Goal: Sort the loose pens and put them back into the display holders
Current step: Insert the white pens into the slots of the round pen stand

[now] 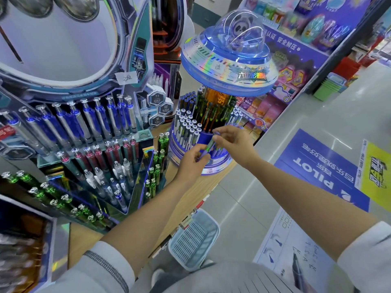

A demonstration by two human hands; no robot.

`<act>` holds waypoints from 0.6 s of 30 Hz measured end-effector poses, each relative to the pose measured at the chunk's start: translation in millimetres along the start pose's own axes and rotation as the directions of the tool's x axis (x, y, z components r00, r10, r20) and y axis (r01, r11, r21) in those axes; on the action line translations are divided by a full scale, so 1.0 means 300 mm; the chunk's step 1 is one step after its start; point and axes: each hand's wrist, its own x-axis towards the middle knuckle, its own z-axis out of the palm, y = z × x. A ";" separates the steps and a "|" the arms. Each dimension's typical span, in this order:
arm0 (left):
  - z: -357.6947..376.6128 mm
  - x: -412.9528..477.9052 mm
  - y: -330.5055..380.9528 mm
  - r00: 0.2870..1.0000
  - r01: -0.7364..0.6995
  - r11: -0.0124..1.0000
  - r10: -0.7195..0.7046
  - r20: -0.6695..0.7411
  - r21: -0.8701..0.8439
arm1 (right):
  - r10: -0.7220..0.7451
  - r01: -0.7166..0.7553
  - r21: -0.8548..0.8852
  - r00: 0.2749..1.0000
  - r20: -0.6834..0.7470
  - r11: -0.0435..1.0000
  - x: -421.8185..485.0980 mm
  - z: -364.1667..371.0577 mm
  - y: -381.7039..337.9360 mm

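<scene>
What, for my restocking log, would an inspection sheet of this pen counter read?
Surface: wooden counter, carrying the displays.
Job's things: purple-green pen held in front of the round display holder, whose tiers are filled with upright pens.
Clutter: blue mesh basket below the counter edge.
Grippers: left hand pinches the pen's lower end; right hand pinches its upper end.
Cables: nothing seen.
Surroundings: tiered pen rack to the left; shelves of packaged goods behind; PILOT floor sticker.
</scene>
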 end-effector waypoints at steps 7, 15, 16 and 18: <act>-0.001 0.020 -0.027 0.989 -0.090 0.916 0.129 -0.074 0.391 | -0.029 0.034 0.012 0.960 -0.280 0.999 -0.002 -0.069 0.026; -0.024 0.036 -0.105 0.987 -0.092 0.687 -0.034 0.158 0.721 | -0.209 0.121 -0.312 0.941 -0.267 0.942 -0.013 -0.051 0.059; -0.026 0.038 -0.114 0.983 -0.100 0.664 -0.048 0.176 0.741 | -0.215 0.119 -0.342 0.942 -0.259 0.932 -0.014 -0.047 0.057; -0.028 0.040 -0.121 0.977 -0.128 0.630 -0.051 0.205 0.766 | -0.219 0.115 -0.386 0.946 -0.238 0.915 -0.014 -0.037 0.056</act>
